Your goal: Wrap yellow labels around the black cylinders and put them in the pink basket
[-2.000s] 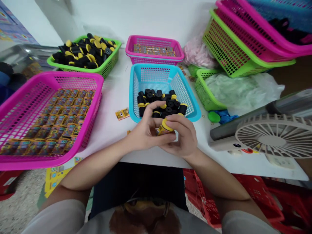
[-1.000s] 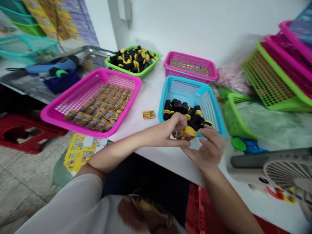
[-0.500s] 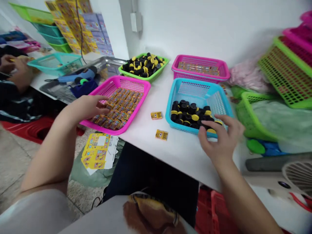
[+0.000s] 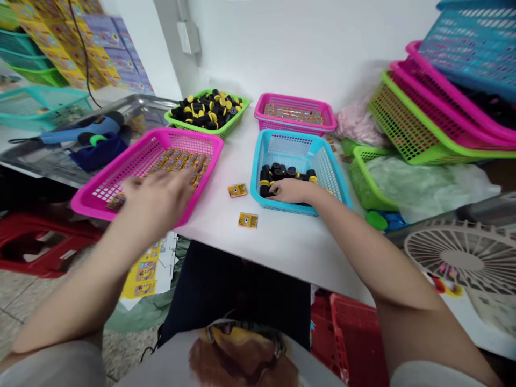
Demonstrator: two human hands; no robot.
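My left hand (image 4: 159,194) hovers, slightly blurred, over the near side of a pink basket (image 4: 86,200). Its fingers look apart, and nothing shows in them. Rows of small wrapped pieces in yellow-printed film (image 4: 177,160) fill that basket. My right hand (image 4: 293,189) reaches down into a blue basket (image 4: 262,148) of black cylinders with yellow ends (image 4: 278,171). Its fingertips are down among the cylinders and partly hidden, so a grip cannot be made out. Between the two baskets, two flat yellow printed packets (image 4: 237,190) lie on the white table (image 4: 278,242).
Behind stand a green basket (image 4: 231,126) heaped with black-and-yellow cylinders and another pink basket (image 4: 296,99). A metal tray (image 4: 141,99) carries a blue tool (image 4: 80,131) at left. Stacked baskets (image 4: 419,129) and a fan (image 4: 459,260) flank the right side.
My right hand has moved from the blue basket's near rim down into its cylinders. My left hand has shifted toward the pink basket's near edge. The whole view has turned right.
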